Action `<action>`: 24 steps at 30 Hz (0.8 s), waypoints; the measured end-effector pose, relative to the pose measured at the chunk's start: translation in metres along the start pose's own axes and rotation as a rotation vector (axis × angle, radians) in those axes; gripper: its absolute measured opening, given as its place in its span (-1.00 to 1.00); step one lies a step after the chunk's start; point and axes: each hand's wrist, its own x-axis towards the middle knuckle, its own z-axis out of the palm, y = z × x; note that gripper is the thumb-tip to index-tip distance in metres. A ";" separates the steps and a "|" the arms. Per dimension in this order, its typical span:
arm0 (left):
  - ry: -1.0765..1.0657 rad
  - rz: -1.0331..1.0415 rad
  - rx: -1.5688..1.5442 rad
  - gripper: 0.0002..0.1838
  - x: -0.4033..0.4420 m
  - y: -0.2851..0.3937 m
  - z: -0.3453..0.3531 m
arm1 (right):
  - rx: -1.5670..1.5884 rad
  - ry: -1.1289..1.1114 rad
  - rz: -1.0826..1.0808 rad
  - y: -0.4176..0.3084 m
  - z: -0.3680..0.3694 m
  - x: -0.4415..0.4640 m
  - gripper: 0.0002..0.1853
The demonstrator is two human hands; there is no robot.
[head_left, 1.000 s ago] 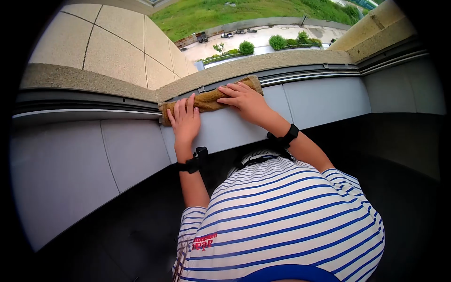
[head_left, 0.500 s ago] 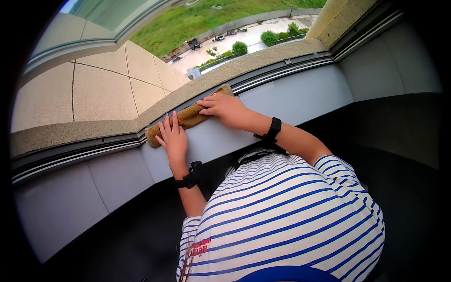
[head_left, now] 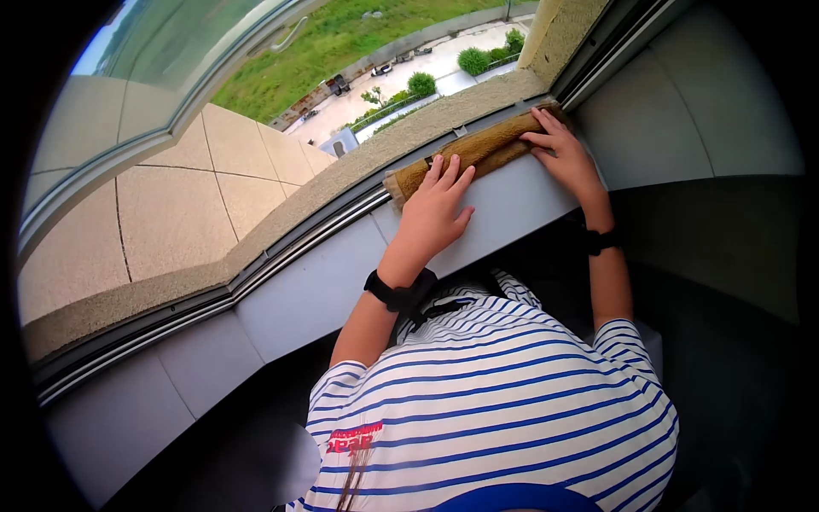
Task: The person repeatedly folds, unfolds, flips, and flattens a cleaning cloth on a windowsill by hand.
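A folded brown cloth (head_left: 490, 152) lies along the dark window track (head_left: 341, 200), its right end at the corner of the frame. My left hand (head_left: 433, 209) rests on the cloth's left part, fingertips on top and thumb spread over the pale tiled sill (head_left: 299, 294). On the cloth's right end lies my right hand (head_left: 563, 155), its fingers extended and pressing down. Both hands have their fingers apart, and neither is wrapped around the cloth. A black band is on each wrist.
An open glass window pane (head_left: 145, 94) swings outward at the upper left. Beyond the rough stone ledge (head_left: 358, 162) are a tiled outer wall (head_left: 171, 205), grass, bushes and parked vehicles far below. Dark grey tiles line the right side.
Both hands and the cloth have moved right along the track to the right corner. The view has tilted, and more of the open pane shows at the upper left.
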 end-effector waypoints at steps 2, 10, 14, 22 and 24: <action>0.005 -0.042 0.070 -0.31 0.010 0.008 0.005 | 0.074 0.057 0.032 0.010 0.002 -0.003 -0.65; 0.167 -0.017 0.453 -0.44 0.016 0.012 0.026 | -0.259 0.310 0.088 -0.019 0.030 -0.018 -0.74; 0.209 0.023 0.550 -0.67 0.022 0.017 0.035 | -0.242 0.292 0.016 -0.016 0.028 -0.028 -0.76; -0.098 -0.063 0.161 -0.71 -0.020 0.043 0.008 | -0.161 0.206 0.037 -0.043 0.012 -0.089 -0.83; -0.095 -0.047 -0.020 -0.64 -0.037 0.051 0.005 | -0.124 0.161 0.105 -0.048 0.006 -0.102 -0.81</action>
